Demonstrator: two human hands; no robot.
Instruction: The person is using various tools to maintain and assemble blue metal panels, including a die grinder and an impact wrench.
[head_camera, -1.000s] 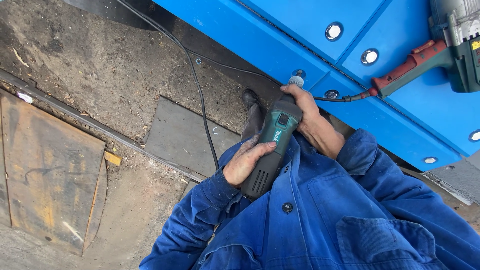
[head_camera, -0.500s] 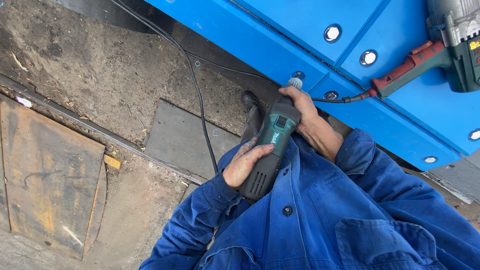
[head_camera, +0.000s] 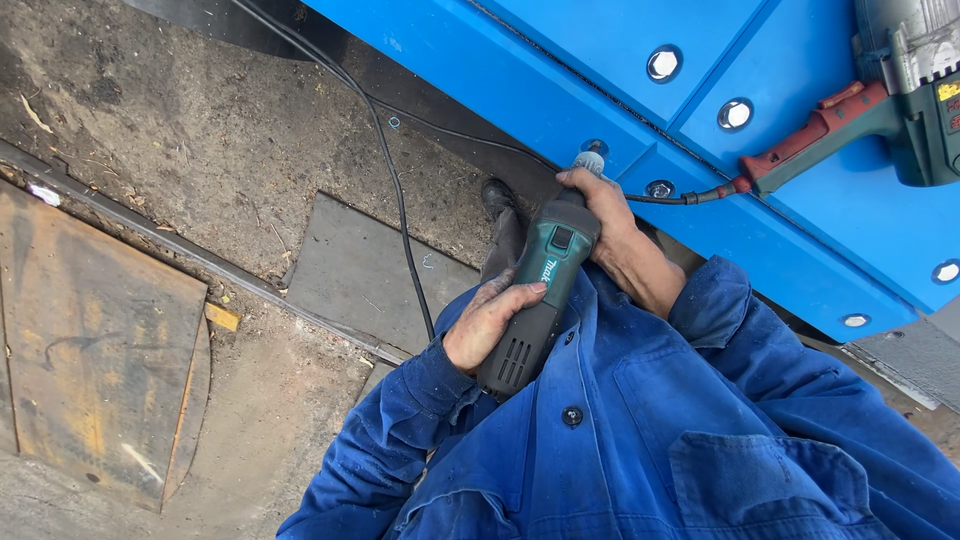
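I hold a teal and black straight grinder with both hands against a blue painted steel structure. My left hand wraps the rear of its body. My right hand grips the front near the nose. The grinder's tip touches the blue edge next to a bolt hole. Several round silver bolt heads sit in the blue panels. My blue work jacket fills the lower frame.
A grey and green power tool with a red handle lies on the blue surface at upper right. A black cable runs across the dirty concrete floor. A rusty steel plate lies at the left, a grey plate beside the cable.
The grinder and both hands have shifted slightly left and down along the blue edge; grip unchanged.
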